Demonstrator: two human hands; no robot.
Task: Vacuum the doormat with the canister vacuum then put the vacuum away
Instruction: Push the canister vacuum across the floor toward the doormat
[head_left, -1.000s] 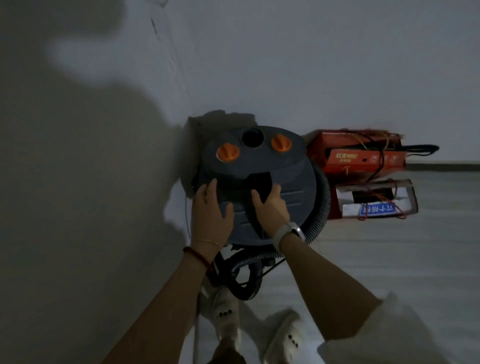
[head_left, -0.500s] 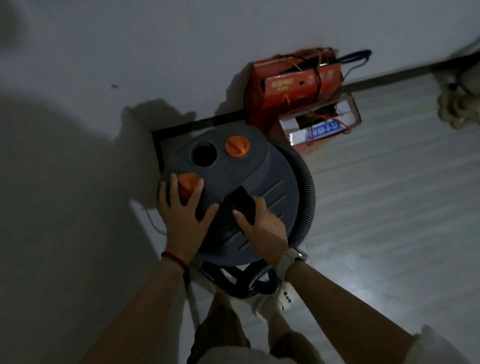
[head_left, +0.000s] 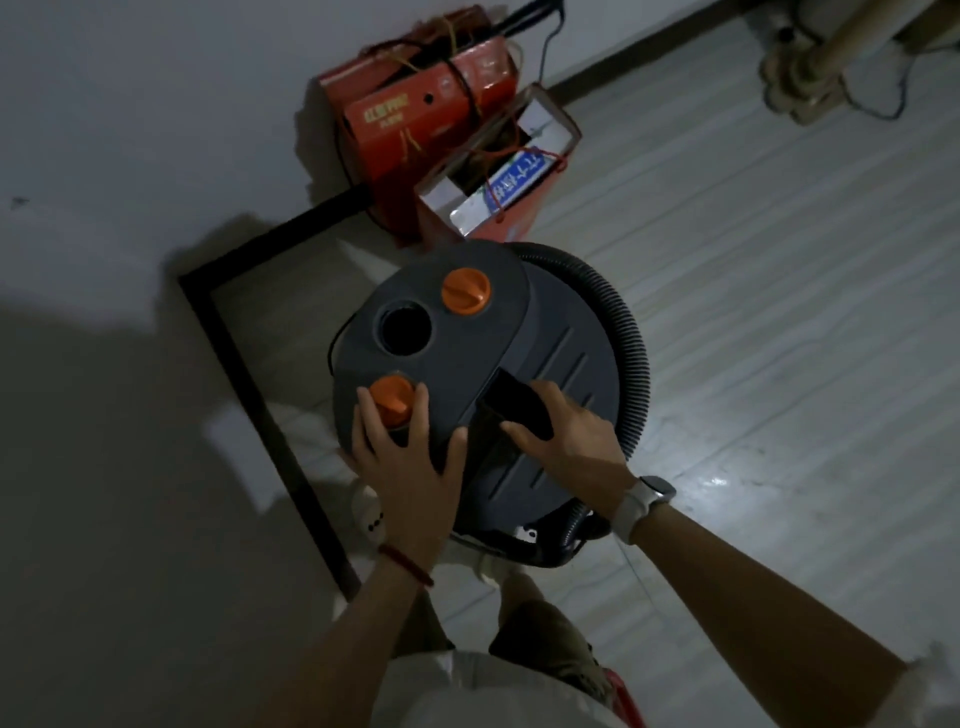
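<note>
1. The canister vacuum (head_left: 483, 374) is seen from above in the middle of the frame, standing on the pale plank floor (head_left: 753, 312) close to the corner where the walls' dark skirting (head_left: 260, 415) turns.
2. Its dark grey lid carries two orange knobs: one (head_left: 466, 291) toward the upper middle, the other (head_left: 390, 400) at the lid's left side, with a round black opening (head_left: 405, 328) between them.
3. The ribbed black hose (head_left: 628, 353) is wrapped around the right side of the body and is looped again below it.
4. The left hand (head_left: 410, 462) is laid flat on the lid's left edge, fingers straight and spread, two of them lying either side of the left orange knob.
5. The right hand (head_left: 571, 431) is set at the dark recessed handle (head_left: 519, 402) in the lid's middle, fingers curled onto it; how far they are wrapped round it cannot be told.
6. A pale watch (head_left: 644, 501) is worn on the right wrist and a red cord bracelet (head_left: 405, 564) on the left.
7. Red boxes (head_left: 415, 119) and a red bag (head_left: 498, 176) are stood against the wall in the upper middle of the frame.
8. The doormat is not identified in this view.
</note>
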